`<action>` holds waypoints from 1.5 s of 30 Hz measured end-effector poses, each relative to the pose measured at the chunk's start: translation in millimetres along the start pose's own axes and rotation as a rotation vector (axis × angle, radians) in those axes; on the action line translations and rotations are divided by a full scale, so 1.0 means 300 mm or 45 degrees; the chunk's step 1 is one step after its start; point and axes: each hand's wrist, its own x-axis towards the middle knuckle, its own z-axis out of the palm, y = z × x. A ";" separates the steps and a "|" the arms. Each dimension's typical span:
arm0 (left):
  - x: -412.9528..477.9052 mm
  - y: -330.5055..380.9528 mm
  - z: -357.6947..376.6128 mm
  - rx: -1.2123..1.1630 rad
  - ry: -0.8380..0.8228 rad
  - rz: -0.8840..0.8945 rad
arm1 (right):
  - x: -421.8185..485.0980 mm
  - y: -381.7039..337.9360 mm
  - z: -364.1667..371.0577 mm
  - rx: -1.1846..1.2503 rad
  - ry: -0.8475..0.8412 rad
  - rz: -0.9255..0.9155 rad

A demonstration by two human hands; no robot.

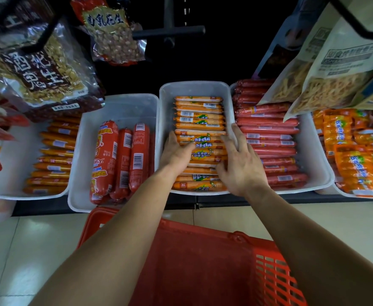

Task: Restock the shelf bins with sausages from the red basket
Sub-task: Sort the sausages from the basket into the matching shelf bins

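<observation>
Both hands rested, apart, on the orange sausages (199, 120) in the white bin (194, 85). The left hand (176, 151) lay flat at their left ends. The right hand (238, 160) was spread, thumb against the bin's right wall. Neither gripped anything. The red basket (203, 250) stood beneath the forearms; red sausages (269, 129) lay just right of the right hand.

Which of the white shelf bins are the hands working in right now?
The middle bin, holding slim orange sausages: the left hand and right hand both rest there.
</observation>
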 end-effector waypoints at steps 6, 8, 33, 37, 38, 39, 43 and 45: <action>-0.100 0.020 -0.015 0.222 0.018 0.218 | -0.005 -0.012 -0.032 -0.177 -0.045 0.012; -0.172 0.022 -0.070 0.255 -0.044 0.233 | -0.006 -0.029 -0.066 -0.304 -0.083 0.015; -0.270 -0.229 -0.585 0.611 0.364 0.236 | -0.012 -0.633 0.106 -0.307 -0.549 -0.345; -0.258 -0.221 -0.606 0.629 0.402 0.247 | -0.009 -0.622 0.122 -0.328 -0.457 -0.376; -0.261 -0.226 -0.624 0.620 0.412 0.239 | -0.005 -0.629 0.119 -0.317 -0.420 -0.386; -0.267 -0.236 -0.646 0.615 0.430 0.223 | 0.000 -0.639 0.115 -0.306 -0.382 -0.403; -0.302 -0.301 -0.721 0.597 0.553 0.155 | 0.035 -0.687 0.125 -0.267 -0.388 -0.485; -0.314 -0.321 -0.724 0.647 0.598 0.180 | 0.058 -0.718 0.141 -0.261 -0.446 -0.525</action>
